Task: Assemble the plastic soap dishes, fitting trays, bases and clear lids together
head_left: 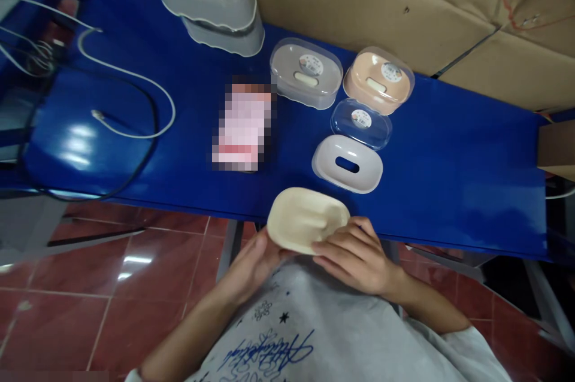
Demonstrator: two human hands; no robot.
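Observation:
My left hand (258, 259) grips the left and lower side of a cream oval soap dish (299, 214), with its fingertips hidden underneath. My right hand (357, 256) closes over the right end of the same dish, fingers across its near rim. The dish is held tilted just off the table's front edge, and a raised ridge shows in its middle. Beyond it on the table lies a white oval dish (323, 169) with a slot through its base. Against that dish's far side rests a clear oval lid (344, 124) with a round label.
Farther back stand a lidded grey soap box (287, 76) and a lidded peach soap box (353, 76). Stacked grey boxes (224, 38) are at the back left. A blurred-out phone-like rectangle (245, 124) and a white cable (173, 100) lie on the blue table (467, 178); cardboard (359, 5) borders the back.

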